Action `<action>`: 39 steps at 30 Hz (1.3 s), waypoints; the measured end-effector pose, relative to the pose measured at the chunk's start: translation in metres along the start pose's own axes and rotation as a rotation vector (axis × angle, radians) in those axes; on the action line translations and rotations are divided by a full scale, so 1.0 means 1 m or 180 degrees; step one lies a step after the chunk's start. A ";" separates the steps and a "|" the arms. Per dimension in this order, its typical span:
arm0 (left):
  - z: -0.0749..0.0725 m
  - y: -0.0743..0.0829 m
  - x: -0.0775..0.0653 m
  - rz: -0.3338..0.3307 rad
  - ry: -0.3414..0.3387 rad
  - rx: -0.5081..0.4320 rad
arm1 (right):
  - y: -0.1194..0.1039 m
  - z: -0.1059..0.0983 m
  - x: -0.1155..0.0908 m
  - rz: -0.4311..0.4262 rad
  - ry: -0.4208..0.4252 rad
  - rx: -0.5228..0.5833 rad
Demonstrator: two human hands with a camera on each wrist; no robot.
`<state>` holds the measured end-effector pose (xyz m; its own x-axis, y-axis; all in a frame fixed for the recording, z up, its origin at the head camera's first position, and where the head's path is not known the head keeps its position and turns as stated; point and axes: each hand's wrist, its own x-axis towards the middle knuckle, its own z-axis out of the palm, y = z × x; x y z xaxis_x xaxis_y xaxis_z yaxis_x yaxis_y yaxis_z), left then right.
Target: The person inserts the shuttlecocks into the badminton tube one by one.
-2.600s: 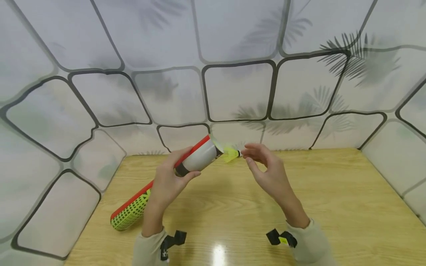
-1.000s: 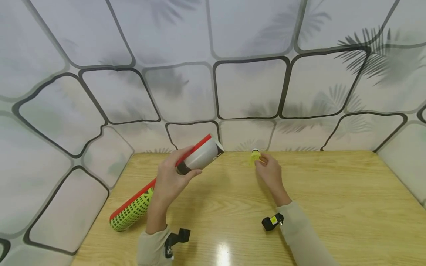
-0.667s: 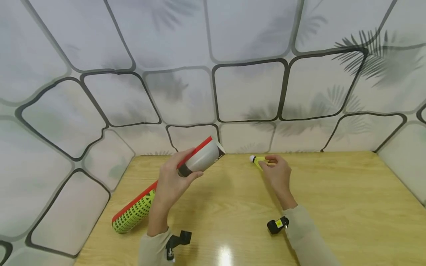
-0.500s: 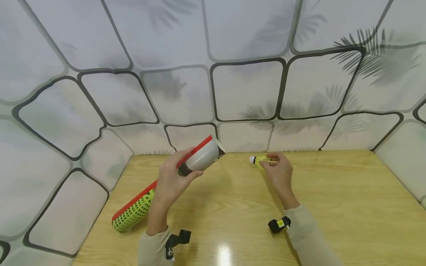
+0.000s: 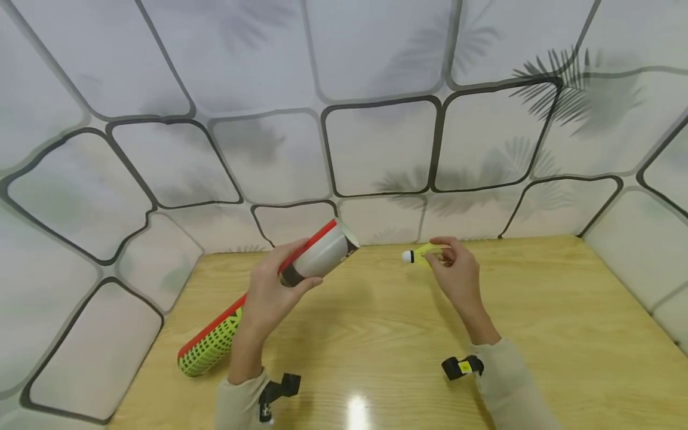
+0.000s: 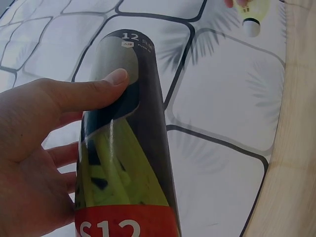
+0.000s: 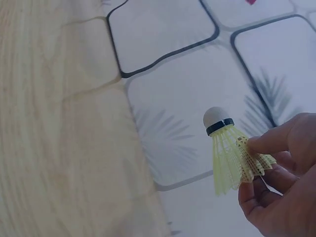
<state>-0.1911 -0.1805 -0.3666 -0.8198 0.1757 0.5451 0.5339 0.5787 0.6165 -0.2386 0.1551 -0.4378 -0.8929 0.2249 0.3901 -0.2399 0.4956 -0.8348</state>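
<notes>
My left hand (image 5: 271, 292) grips a long shuttlecock tube (image 5: 322, 255), which slants up to the right with its open end toward the middle. In the left wrist view the thumb lies along the printed wall of the tube (image 6: 123, 163), marked "12" near its end. To the right, my right hand (image 5: 457, 272) pinches a yellow shuttlecock (image 5: 421, 254) by its skirt, apart from the tube. Its white cork points left toward the tube. Close up in the right wrist view, thumb and fingers hold the skirt of the shuttlecock (image 7: 232, 153). The tube's inside is hidden.
The wooden table (image 5: 376, 358) spreads beneath both hands. A pale wall covering (image 5: 387, 149) with dark outlines and leaf prints rises behind it and along both sides. The lower end of the tube reaches down over the table's left part.
My right hand took the shuttlecock from near the tube's mouth, moved it right, and turned it from cork up to cork pointing left. The left hand and tube stayed nearly still.
</notes>
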 end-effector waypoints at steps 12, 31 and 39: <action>0.012 0.012 -0.004 0.0176 -0.0080 -0.0140 | -0.035 -0.036 -0.007 -0.0266 0.0197 0.0443; 0.020 0.027 -0.011 0.0320 -0.0128 -0.0156 | -0.079 -0.063 -0.021 -0.0798 0.0387 0.1009; 0.029 0.035 -0.003 0.0535 -0.0118 -0.0184 | -0.086 -0.075 -0.022 -0.1002 0.0495 0.1123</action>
<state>-0.1755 -0.1376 -0.3634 -0.7245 0.2960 0.6225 0.6742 0.4921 0.5507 -0.1702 0.1705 -0.3454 -0.6955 0.2457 0.6752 -0.6270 0.2513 -0.7373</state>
